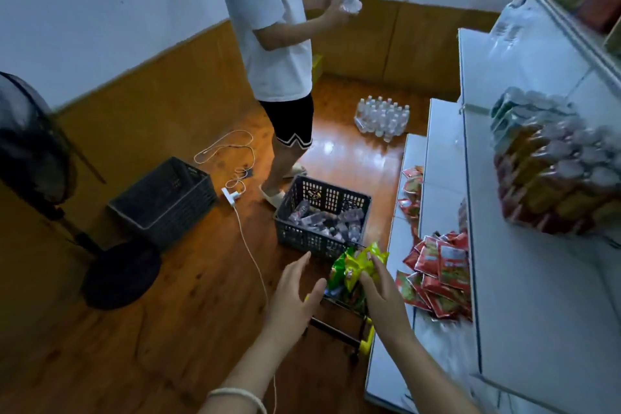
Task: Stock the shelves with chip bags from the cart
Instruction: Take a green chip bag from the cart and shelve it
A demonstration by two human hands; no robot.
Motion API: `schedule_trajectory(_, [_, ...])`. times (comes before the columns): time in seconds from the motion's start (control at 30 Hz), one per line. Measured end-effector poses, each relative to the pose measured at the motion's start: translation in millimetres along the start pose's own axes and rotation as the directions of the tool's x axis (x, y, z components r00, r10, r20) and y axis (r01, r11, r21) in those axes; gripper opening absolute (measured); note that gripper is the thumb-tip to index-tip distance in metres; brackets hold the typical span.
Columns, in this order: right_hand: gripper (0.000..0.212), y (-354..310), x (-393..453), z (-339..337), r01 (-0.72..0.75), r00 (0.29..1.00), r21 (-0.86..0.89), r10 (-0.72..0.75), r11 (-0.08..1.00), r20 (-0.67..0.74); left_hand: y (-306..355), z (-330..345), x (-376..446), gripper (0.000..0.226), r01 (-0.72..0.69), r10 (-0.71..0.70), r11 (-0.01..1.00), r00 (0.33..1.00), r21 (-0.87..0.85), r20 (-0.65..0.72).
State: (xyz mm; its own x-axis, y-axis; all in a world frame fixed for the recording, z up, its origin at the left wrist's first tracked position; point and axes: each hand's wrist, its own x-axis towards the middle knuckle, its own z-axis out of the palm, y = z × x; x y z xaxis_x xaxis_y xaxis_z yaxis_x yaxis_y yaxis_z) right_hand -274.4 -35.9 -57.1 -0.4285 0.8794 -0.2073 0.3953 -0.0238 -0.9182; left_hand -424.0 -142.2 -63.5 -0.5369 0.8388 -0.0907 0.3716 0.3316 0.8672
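Head view looks down on your two hands over the cart (349, 329), a small wire one with yellow corners that stands on the wood floor just beside the low shelf (440, 178). Take the cart as your landmark. Green and yellow chip bags (353, 270) stand bunched in it, their tops sticking up above the rim. Your right hand (381, 292) is on the bags from the shelf side, its fingers curled against the yellow ones, gripping them. Your left hand (295, 292) hovers at the cart's other side, fingers spread and relaxed, holding nothing, with a gap between it and the bags. A pale band (240, 397) circles your left wrist.

Right of the cart, a heap of red packets (440, 276) lies on the shelf, with more red packets strung along its front edge farther away. Above and right of the cart, a wrapped block of cans (551, 161) sits on the higher shelf. Just beyond the cart stands a dark crate (322, 218) with small clear bottles lying in it. Left of that crate is a second dark crate (164, 202), and between them a white plug and cable (232, 197) trail across the floor. Far left of the cart stands a black fan (37, 144). Beyond the near crate another person (272, 44) in a white shirt and black shorts holds something clear in both hands. A bottle pack (383, 118) sits on the floor behind them.
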Motion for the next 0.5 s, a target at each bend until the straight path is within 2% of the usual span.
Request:
schedule_trajectory(0.2, [0.068, 18, 54, -2, -0.047, 0.998, -0.021, 0.046, 0.999, -0.037, -13, 21, 60, 0.065, 0.01, -0.011, 1.0, 0.999, 0.02, 0.038])
schedule_trajectory(0.33, [0.061, 46, 96, 5, -0.087, 0.996, -0.015, 0.087, 0.996, -0.004, -36, 41, 98, 0.068, 0.046, -0.047, 0.999, 0.998, 0.029, 0.049])
schedule_trajectory(0.5, [0.056, 94, 136, 19, -0.201, 0.98, 0.001, 0.201, 0.98, -0.001, -74, 74, 135, 0.061, 0.115, -0.121, 0.991, 0.988, 0.062, 0.094])
